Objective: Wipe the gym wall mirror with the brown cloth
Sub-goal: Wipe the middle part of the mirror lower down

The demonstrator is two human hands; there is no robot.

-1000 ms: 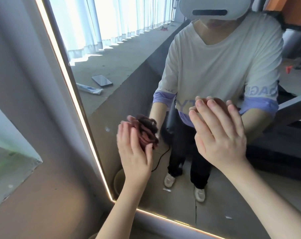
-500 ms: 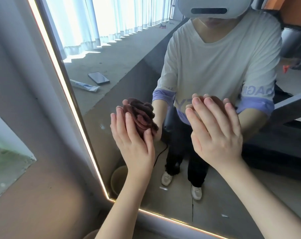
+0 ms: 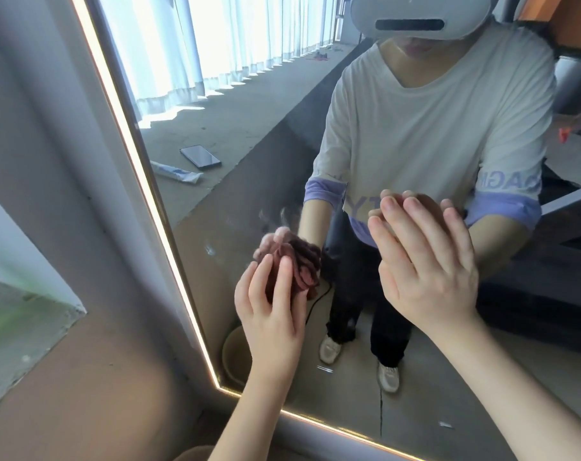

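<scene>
The mirror [image 3: 349, 404] stands against a wall [image 3: 66, 161]. A lit strip [image 3: 169, 241] runs down its left edge, turns at the lower left corner and goes on along the bottom edge to the right.

The left hand [image 3: 272, 314] grips the cloth [image 3: 302, 264], which is bunched into a wad, and presses it on the glass. The fingers lie over the wad and the thumb is at its right side. The cloth is in the lower left part of the mirror, near the left edge but apart from the strip, and clearly above the bottom edge. Just above the cloth there are some faint smears [image 3: 276, 216] on the glass.

The right hand [image 3: 425, 261] holds nothing. Its fingers are straight and close together, and the fingertips meet their own reflection, so they touch the glass. It is to the right of the cloth and a little higher. The two hands are apart, with a band of bare glass between them.

Above both hands the glass is free up to the top of the view, and it is free also below them down to the bottom edge. The right edge of the mirror is out of the view.

In the reflection a phone [image 3: 201, 157] and a tube [image 3: 176, 173] lie on the floor.
</scene>
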